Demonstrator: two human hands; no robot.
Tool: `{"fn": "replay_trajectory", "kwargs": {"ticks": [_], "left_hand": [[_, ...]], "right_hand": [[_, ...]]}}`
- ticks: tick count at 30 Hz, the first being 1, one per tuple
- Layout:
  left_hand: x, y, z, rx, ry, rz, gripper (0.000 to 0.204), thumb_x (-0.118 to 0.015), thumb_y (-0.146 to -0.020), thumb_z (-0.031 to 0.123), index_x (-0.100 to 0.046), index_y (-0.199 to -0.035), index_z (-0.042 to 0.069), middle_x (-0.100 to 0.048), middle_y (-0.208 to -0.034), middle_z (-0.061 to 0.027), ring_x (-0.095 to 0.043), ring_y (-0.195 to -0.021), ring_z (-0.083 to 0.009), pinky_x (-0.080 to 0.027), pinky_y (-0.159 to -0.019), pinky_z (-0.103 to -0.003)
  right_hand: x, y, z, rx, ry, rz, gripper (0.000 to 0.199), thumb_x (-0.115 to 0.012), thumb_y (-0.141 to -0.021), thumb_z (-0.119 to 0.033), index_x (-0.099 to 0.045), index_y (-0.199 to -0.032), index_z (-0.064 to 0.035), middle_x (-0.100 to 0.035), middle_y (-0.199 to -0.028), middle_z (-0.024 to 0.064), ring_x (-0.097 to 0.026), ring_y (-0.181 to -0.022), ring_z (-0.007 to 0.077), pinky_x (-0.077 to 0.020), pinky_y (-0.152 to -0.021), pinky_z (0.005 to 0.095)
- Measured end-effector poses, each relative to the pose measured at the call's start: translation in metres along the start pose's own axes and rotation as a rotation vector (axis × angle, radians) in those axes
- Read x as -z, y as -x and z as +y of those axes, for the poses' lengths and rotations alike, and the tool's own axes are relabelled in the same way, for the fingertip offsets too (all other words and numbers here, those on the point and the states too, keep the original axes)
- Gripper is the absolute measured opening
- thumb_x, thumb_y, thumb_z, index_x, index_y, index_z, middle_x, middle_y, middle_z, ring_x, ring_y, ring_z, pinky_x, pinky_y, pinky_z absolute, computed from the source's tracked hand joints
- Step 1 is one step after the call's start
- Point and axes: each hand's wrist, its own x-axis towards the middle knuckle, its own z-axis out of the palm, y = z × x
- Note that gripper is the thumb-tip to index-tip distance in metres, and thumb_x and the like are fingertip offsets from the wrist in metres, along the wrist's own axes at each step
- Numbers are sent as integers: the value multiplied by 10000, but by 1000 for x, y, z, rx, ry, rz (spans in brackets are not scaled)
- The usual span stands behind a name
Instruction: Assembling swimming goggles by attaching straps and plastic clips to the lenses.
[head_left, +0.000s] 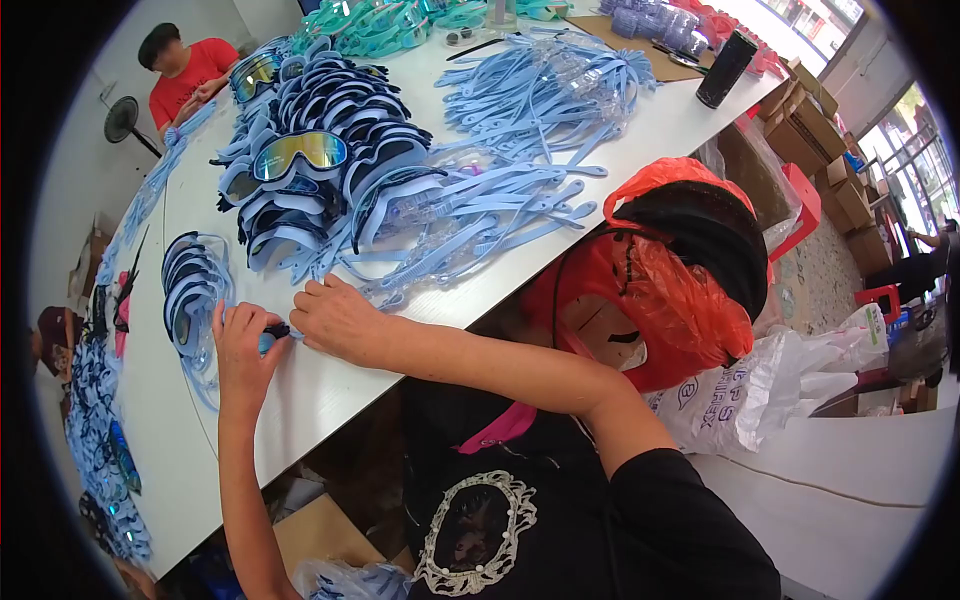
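At the near edge of the white table (pixel 330 400), my left hand (pixel 240 345) is closed around a pair of goggles (pixel 267 342), of which only a light blue and dark edge shows. Curled beside it is my right hand (pixel 340 318), its fingers bent against the same goggles; what lies under its fingertips is hidden. Just past my left hand stands a row of nested goggles (pixel 190 285), light blue with dark foam edges. Light blue straps (pixel 470 235) with clear buckles spread to the right of my hands.
A large pile of goggles (pixel 340 110), some with mirrored lenses, fills the far middle. More straps (pixel 550 90) and a black can (pixel 727 70) are at the far right. A red bag (pixel 690 310) with a black rim stands beside the table. A person in red (pixel 195 75) works opposite.
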Motion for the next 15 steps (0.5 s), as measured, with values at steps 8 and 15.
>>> {"fn": "replay_trajectory", "kwargs": {"ticks": [8, 15], "left_hand": [[2, -1, -15, -35, -10, -29, 283, -869, -729, 94, -745, -982, 124, -609, -960, -44, -617, -1009, -259, -290, -1235, -564], [22, 4, -7, 35, 184, 23, 193, -861, -807, 176, -782, -973, 116, -627, -909, -20, -625, -959, -224, -266, -1253, -553]], "right_hand": [[9, -4, -1, -69, -144, 241, 176, -758, -857, -176, -599, -852, -101, -691, -761, 104, -685, -745, 302, -492, -761, 438], [52, -11, -13, -344, -802, 178, 150, -772, -945, -104, -760, -1092, -75, -727, -859, 48, -630, -697, 147, -486, -667, 292]]}}
